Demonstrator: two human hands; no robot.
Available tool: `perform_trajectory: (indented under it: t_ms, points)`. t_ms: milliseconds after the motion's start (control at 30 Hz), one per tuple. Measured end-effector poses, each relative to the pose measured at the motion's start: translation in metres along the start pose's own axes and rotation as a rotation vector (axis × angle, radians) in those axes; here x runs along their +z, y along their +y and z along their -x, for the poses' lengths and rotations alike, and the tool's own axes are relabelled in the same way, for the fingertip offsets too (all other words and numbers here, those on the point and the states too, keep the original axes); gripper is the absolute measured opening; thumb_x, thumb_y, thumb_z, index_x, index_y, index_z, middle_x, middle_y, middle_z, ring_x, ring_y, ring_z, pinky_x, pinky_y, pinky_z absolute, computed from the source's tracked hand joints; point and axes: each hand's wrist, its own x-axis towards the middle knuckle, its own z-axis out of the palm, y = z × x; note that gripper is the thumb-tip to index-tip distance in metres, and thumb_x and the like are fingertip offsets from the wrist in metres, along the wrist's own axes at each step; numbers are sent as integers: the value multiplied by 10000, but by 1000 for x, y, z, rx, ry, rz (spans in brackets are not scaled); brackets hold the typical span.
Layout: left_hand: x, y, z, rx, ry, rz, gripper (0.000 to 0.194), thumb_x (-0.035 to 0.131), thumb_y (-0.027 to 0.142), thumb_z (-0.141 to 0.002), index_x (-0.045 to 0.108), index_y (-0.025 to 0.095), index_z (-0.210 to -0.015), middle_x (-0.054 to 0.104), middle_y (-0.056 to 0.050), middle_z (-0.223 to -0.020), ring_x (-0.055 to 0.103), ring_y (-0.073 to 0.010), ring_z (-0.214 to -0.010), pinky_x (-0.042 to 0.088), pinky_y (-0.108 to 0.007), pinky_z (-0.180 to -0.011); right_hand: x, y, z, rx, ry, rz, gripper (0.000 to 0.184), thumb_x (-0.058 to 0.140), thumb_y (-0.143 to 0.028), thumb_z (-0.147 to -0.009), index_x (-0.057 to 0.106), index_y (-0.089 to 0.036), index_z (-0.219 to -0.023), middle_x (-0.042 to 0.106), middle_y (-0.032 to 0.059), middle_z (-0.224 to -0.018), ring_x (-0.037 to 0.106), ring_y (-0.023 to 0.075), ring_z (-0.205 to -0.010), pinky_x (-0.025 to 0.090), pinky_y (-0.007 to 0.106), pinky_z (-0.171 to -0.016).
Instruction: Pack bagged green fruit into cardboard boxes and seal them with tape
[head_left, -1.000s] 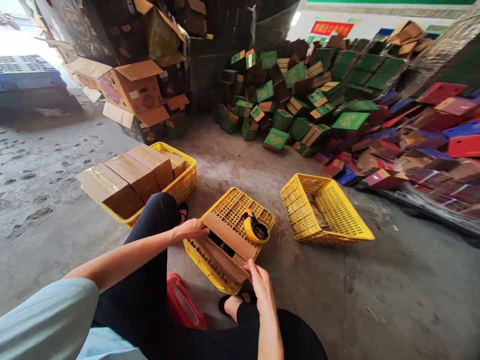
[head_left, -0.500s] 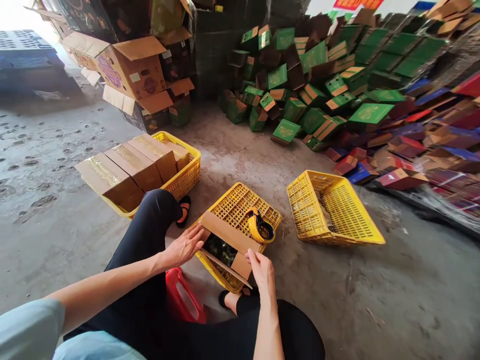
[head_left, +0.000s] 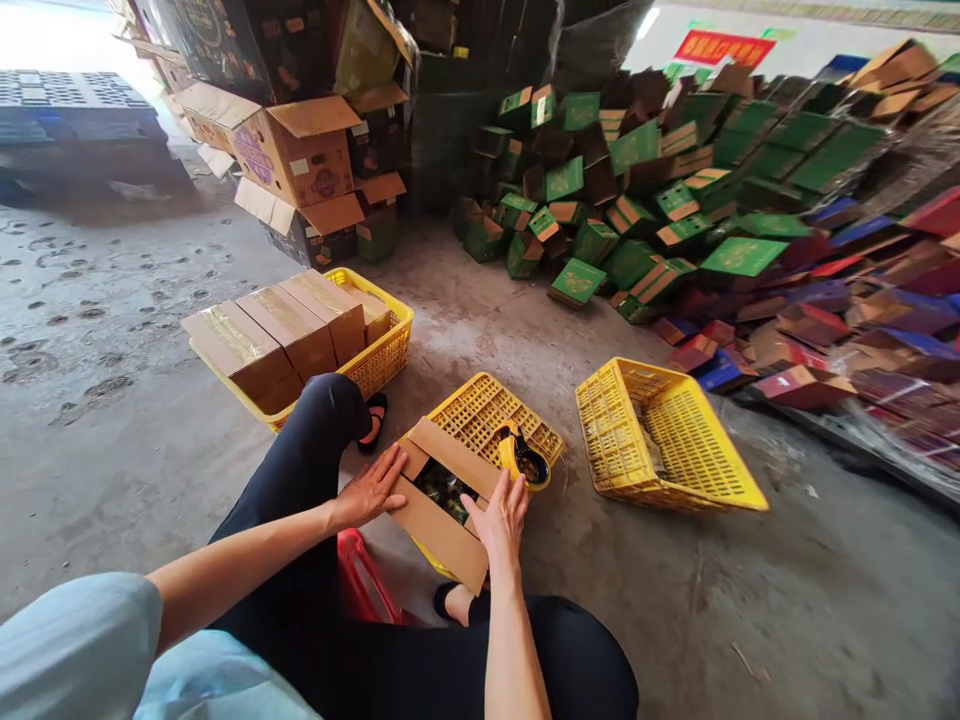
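Observation:
A brown cardboard box [head_left: 442, 535] lies on an upturned yellow plastic crate [head_left: 480, 400] in front of me. Its flaps are partly folded in, and through the gap between them shows something dark green under clear plastic [head_left: 444, 490]. My left hand [head_left: 369, 487] rests with its fingers spread on the box's left end. At the right end, my right hand [head_left: 499, 515] touches the flaps, fingers apart and thumb over the gap. Beyond it a yellow tape dispenser [head_left: 523, 457] sits on the crate.
Taped cartons [head_left: 281, 320] fill a yellow crate [head_left: 386, 355] at the left. Another yellow crate [head_left: 664, 440] stands tilted at the right. A red plastic stool [head_left: 364, 580] shows under me. Green boxes [head_left: 577, 282] are heaped behind, with open cartons [head_left: 300, 160] at back left.
The near long flap has folded inward over the box. My right hand has gone from pinching at the right end to lying open there. The camera view has tilted up slightly.

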Motion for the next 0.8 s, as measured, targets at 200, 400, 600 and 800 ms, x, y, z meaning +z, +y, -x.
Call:
perform_trajectory:
  t_ms: [200,400,600,800]
  points:
    - [-18,4,-11,22,-38,-162,837,410,682,-1045,123,263,-1711,28,-135,-1777,91,-410,-1630,325,-639,-1224,19,4,-6,86,-3,5,883,691,-319,-840,333,-30,-1594,296,347,-1652,357,490,-1496,287,589,-1197]
    - [-25,24,-19,109,43,-322,627,468,534,-1070,445,212,-1607,242,-167,-1742,229,-385,-1609,338,-586,-1244,6,11,-1,62,31,-98,720,657,-314,-858,500,-34,-1503,461,299,-1587,422,423,-1484,307,542,-1213]
    - [-13,53,-33,219,80,-342,466,530,373,-1046,623,163,-1452,400,-172,-1676,385,-341,-1555,362,-474,-1262,-35,22,-15,268,55,-278,686,609,-638,-912,651,-128,-1368,739,229,-1281,704,367,-1133,517,415,-921]
    - [-10,50,-35,352,122,-362,367,503,330,-1060,711,212,-1338,482,-100,-1638,357,-317,-1571,359,-509,-1263,-51,14,-36,495,97,-322,819,641,-755,-854,566,-107,-1349,760,253,-1183,728,377,-1058,512,383,-807]
